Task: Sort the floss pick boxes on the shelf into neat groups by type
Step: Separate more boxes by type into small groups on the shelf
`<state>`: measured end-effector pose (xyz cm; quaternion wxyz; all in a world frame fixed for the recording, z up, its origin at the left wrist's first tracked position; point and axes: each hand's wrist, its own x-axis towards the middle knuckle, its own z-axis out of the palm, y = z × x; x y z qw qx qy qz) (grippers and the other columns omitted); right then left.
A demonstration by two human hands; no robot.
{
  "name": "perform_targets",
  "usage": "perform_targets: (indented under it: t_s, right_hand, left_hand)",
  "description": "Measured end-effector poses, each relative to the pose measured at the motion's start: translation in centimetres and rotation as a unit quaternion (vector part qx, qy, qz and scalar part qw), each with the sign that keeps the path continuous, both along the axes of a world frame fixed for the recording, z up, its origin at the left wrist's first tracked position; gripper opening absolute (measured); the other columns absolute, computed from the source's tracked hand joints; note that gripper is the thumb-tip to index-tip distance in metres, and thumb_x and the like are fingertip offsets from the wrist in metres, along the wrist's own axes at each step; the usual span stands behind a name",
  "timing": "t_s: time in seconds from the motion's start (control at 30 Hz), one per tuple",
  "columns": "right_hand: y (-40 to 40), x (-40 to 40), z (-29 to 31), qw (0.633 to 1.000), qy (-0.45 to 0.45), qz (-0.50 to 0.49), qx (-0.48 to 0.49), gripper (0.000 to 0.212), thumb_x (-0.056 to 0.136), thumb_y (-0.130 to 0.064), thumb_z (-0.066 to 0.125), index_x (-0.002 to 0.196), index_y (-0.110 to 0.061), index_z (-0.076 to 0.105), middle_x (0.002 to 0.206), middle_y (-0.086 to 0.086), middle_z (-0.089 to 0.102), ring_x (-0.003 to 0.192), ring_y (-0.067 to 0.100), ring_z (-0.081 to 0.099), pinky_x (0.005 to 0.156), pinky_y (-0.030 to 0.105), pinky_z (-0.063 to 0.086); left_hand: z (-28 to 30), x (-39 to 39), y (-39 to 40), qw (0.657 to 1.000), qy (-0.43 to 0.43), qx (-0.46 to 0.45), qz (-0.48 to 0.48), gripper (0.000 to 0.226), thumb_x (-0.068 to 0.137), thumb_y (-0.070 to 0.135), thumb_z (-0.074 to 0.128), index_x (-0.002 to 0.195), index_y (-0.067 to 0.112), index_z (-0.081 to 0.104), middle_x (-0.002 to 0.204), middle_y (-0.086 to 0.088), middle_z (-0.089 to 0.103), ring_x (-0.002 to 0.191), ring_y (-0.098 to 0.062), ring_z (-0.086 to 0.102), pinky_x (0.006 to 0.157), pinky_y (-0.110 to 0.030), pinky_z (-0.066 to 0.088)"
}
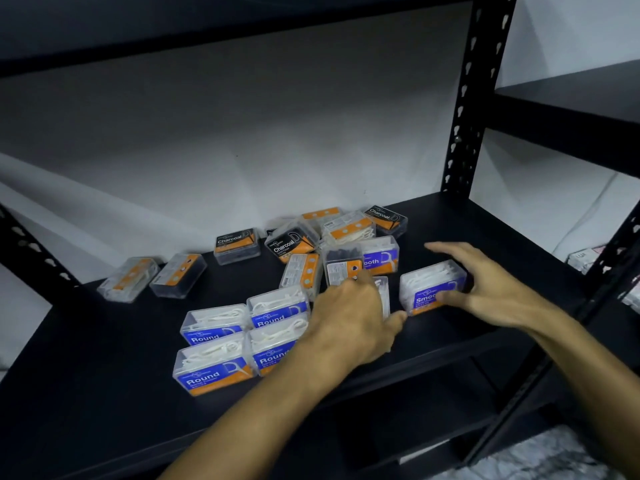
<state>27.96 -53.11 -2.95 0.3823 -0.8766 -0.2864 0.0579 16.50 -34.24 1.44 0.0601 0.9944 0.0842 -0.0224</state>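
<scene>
On the black shelf, several blue "Round" boxes form a tidy square block at the front left. Black "Charcoal" boxes lie jumbled at the back among clear boxes turned label-down. My left hand reaches in at the centre, thumb and fingers around a clear box that it mostly hides. To its right stands a blue "Smooth" box. My right hand spreads around that box, thumb touching its front and fingers straight above its far side. Another "Smooth" box sits behind.
Two overturned boxes lie apart at the back left. A black perforated upright stands at the shelf's back right corner, and another shelf board spans overhead. A white wall closes the back. A neighbouring rack is on the right.
</scene>
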Motion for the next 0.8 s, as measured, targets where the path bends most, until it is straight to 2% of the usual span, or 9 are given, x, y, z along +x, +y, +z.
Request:
perform_targets:
  t_s: [0.1,0.2,0.53,0.8]
  right_hand:
    - [0.8,-0.1,0.3,0.994,-0.062,0.028,-0.090,0.070,0.081,-0.016,0.073,0.140,-0.034,0.040,0.131,-0.023,0.033,0.132,0.003,0.025,0.107,0.027,0.028]
    - [1.0,0.0,0.0,0.989,-0.081,0.018,-0.126,0.059,0.085,-0.016,0.066,0.137,-0.035,0.044,0.133,-0.019,0.043,0.128,0.004,0.032,0.103,0.033,0.037]
    - [1.1,0.0,-0.1,0.986,-0.101,0.009,-0.130,0.056,0.087,-0.014,0.062,0.136,-0.034,0.045,0.129,-0.015,0.047,0.119,0.003,0.035,0.085,0.028,0.036]
    - [0.9,-0.2,-0.3,0.985,-0.106,0.005,-0.136,0.056,0.087,-0.017,0.064,0.137,-0.035,0.044,0.127,-0.015,0.047,0.118,0.003,0.035,0.081,0.027,0.035]
  left_hand:
    - [0.1,0.1,0.2,1.000,0.004,-0.027,0.004,0.051,0.087,0.041,0.063,0.128,0.016,0.046,0.114,-0.007,0.063,0.105,-0.028,0.059,0.076,-0.036,0.045]
    - [0.3,0.1,0.7,0.999,0.010,-0.035,-0.007,0.045,0.090,0.037,0.062,0.129,0.018,0.049,0.118,-0.005,0.061,0.106,-0.026,0.059,0.072,-0.033,0.041]
    - [-0.2,0.5,1.4,0.995,-0.021,-0.093,-0.040,0.045,0.091,0.030,0.063,0.134,0.024,0.052,0.130,-0.002,0.055,0.115,-0.022,0.054,0.089,-0.036,0.050]
    - [-0.9,0.6,1.2,0.995,-0.046,-0.083,-0.042,0.053,0.092,0.030,0.061,0.142,0.023,0.045,0.139,-0.002,0.049,0.124,-0.021,0.048,0.096,-0.035,0.045]
